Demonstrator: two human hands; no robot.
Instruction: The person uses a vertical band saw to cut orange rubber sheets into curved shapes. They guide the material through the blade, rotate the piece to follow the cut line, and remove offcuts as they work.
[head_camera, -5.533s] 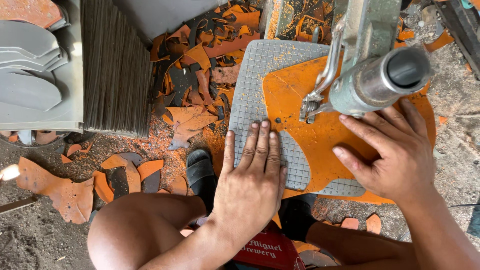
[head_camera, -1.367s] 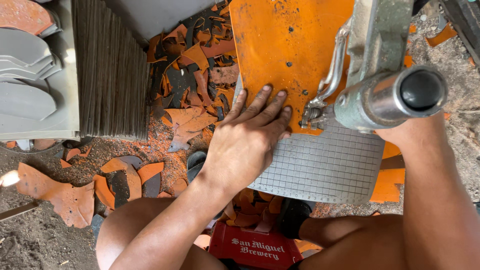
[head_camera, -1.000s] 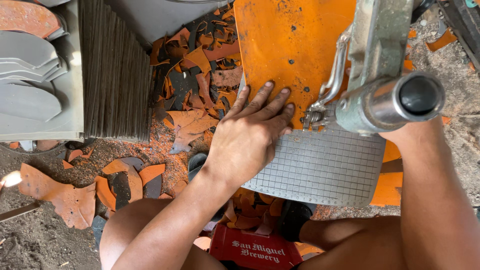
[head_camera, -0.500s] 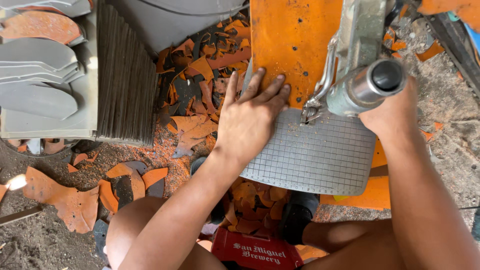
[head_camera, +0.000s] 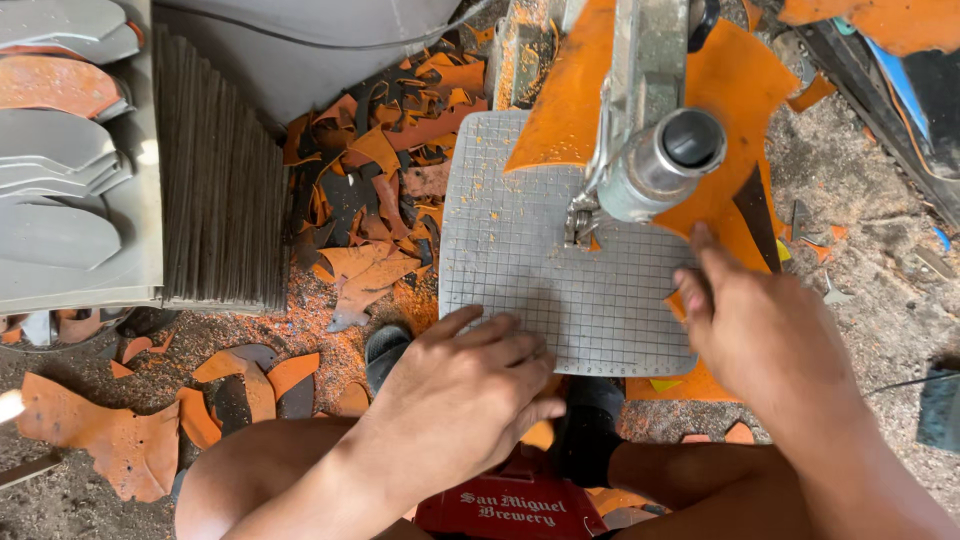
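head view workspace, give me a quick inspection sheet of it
surface: grey gridded saw table, dusted with orange crumbs
job's things: orange sheet under the metal saw arm
clutter: orange and dark offcuts on the ground; stacked grey sole-shaped pieces
grippers: left hand flat on the table's near edge; right hand at the sheet's right edge, grip hidden
cables: thin dark cable at far right
surroundings: dusty ground, red crate between the legs
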